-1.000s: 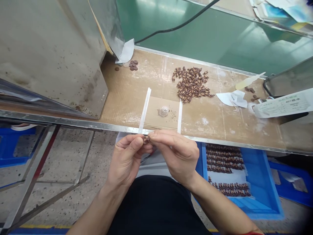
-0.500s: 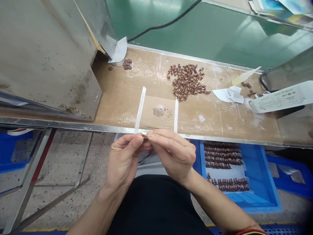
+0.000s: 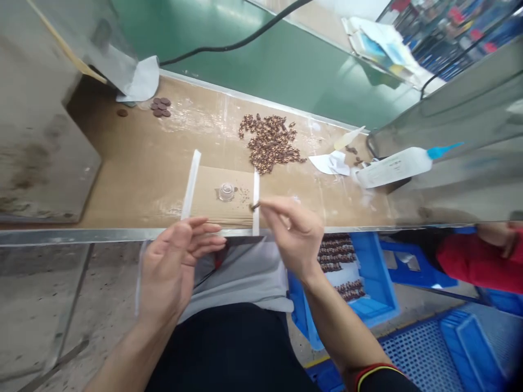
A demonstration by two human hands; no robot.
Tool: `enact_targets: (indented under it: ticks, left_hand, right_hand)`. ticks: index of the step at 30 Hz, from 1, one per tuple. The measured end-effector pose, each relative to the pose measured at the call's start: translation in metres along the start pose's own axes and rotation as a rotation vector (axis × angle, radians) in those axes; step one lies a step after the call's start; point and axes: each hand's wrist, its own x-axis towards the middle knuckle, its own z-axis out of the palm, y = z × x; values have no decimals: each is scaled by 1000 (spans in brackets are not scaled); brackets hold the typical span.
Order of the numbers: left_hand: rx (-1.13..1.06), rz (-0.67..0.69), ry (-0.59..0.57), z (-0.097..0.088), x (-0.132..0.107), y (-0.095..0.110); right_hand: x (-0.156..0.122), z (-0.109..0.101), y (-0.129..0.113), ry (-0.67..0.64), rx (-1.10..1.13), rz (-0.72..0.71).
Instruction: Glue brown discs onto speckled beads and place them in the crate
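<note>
My right hand (image 3: pixel 294 234) pinches a small dark brown figure-like piece (image 3: pixel 255 206) between thumb and forefinger, just over the right strip of white tape (image 3: pixel 256 188). The piece is too small to make out closely. To the left, my left hand (image 3: pixel 169 267) holds nothing, its fingers spread and slightly curled at the table's front edge. Between and beyond the hands, a small clear cup (image 3: pixel 226 191) stands on a cardboard sheet (image 3: pixel 208 177). Behind it lies a pile of small brown and gold pieces (image 3: pixel 272 144).
Brown discs (image 3: pixel 160 107) lie at the back left near a metal box (image 3: pixel 36 147). A white bottle with a blue nozzle (image 3: pixel 396 167) leans at the right, by some white paper (image 3: pixel 329 163). A blue crate (image 3: pixel 379 283) below holds rows of pieces. Another person's red sleeve (image 3: pixel 478 261) shows at right.
My hands have come apart. The right hand has moved forward over the table edge with the small brown piece, while the left has opened. The view has turned toward the right.
</note>
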Motion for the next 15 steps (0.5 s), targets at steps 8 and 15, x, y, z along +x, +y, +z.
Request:
enact_targets:
  ticks: [8,15]
  left_hand:
    - [74,100,74,-11,4,-12]
    - [106,115,87,-13,8,-16]
  right_hand:
    - [40,-71,113,-41,-617,-87]
    - [30,-64,131,-5,-623,-175]
